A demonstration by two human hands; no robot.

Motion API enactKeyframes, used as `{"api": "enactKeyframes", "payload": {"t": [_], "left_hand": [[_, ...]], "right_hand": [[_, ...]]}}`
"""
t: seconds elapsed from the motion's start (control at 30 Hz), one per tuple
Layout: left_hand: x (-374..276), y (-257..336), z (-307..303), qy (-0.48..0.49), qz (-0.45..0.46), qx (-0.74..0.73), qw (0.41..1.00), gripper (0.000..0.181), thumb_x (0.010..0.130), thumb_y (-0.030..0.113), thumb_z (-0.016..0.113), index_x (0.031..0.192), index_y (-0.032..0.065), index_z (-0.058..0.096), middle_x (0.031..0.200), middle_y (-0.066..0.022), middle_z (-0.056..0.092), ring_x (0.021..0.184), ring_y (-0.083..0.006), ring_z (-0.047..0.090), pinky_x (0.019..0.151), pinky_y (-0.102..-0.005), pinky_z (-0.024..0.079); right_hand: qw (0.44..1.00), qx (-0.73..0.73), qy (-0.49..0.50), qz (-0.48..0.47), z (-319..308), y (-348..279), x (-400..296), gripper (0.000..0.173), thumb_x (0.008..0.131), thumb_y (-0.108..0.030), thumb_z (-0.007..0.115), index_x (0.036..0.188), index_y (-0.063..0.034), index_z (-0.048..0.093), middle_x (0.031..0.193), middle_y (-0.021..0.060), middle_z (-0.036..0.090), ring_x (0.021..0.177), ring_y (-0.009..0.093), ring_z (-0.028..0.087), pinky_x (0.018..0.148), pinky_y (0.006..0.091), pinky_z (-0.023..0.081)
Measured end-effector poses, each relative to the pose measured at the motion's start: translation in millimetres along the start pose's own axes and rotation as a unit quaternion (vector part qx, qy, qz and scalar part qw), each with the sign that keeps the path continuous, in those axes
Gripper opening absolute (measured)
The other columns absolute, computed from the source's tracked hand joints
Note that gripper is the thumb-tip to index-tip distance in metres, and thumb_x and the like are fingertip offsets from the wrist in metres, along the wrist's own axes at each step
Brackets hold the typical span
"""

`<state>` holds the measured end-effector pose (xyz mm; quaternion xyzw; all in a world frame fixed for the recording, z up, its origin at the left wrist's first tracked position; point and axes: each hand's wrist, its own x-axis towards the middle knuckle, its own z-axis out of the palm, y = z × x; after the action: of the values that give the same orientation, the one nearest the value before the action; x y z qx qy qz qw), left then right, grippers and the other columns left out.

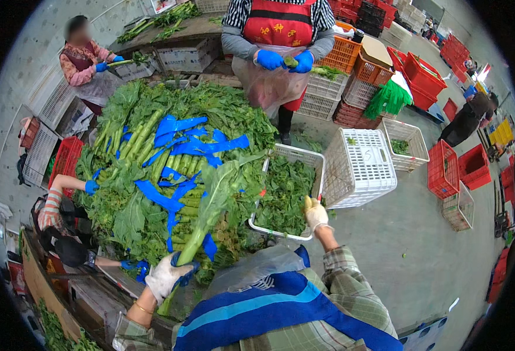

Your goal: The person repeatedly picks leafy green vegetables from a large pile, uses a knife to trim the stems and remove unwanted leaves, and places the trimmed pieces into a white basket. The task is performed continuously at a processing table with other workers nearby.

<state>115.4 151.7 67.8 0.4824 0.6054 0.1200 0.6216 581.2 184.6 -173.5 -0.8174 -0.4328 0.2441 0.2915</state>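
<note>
My left hand [172, 273], in a white glove with blue on the fingers, is closed around a thick green vegetable stalk [195, 241]. The stalk slants up and away from me and ends in broad leaves over the pile. My right hand [316, 216], in a white glove with yellowish fingertips, hovers by the near right side of a white plastic crate [257, 226]. Loose green leaves [286, 193] fill much of that crate. Whether the right fingers pinch anything is too small to tell. Bundled stalks [141, 138] heap up before me, with blue bands [196, 145] among them.
Across the pile, a person in a red apron [279, 26] holds a stalk. Another person [84, 66] stands far left; a third [62, 219] reaches in at left. An upturned white crate [362, 162] stands right, with red crates [444, 169] beyond on the grey floor [415, 245].
</note>
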Motion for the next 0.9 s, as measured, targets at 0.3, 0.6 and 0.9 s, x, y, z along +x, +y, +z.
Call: {"api": "enactKeyframes", "payload": {"t": [0.3, 0.6, 0.9], "left_hand": [[5, 1, 4, 0.217, 0.127, 0.331, 0.909, 0.068, 0.075, 0.032, 0.078, 0.126, -0.0034, 0.051, 0.109, -0.0257, 0.065, 0.101, -0.0413, 0.062, 0.087, -0.0439, 0.051], [-17, -18, 1, 0.335, 0.207, 0.441, 0.806, 0.065, 0.070, 0.024, 0.077, 0.125, 0.0019, 0.052, 0.104, -0.0204, 0.062, 0.091, -0.0394, 0.062, 0.079, -0.0456, 0.051], [-58, -23, -13, 0.179, 0.121, -0.157, 0.964, 0.046, 0.085, 0.022, 0.068, 0.123, 0.0007, 0.054, 0.085, -0.0076, 0.062, 0.072, -0.0226, 0.061, 0.066, -0.0330, 0.051]], "right_hand": [[0.876, 0.466, -0.053, -0.114, -23, -201, -72, 0.049, 0.087, -0.023, 0.073, 0.131, -0.0109, 0.056, 0.077, 0.0012, 0.067, 0.068, 0.004, 0.057, 0.063, 0.0240, 0.047], [0.914, 0.113, 0.018, -0.389, -11, -230, -68, 0.023, 0.079, -0.015, 0.076, 0.099, -0.0128, 0.066, 0.087, 0.0049, 0.069, 0.070, 0.022, 0.069, 0.059, 0.0315, 0.053], [0.983, 0.138, 0.080, -0.087, -4, -145, 17, 0.028, 0.089, -0.026, 0.066, 0.114, -0.0137, 0.067, 0.081, 0.0139, 0.070, 0.063, 0.020, 0.065, 0.061, 0.0339, 0.050]]}}
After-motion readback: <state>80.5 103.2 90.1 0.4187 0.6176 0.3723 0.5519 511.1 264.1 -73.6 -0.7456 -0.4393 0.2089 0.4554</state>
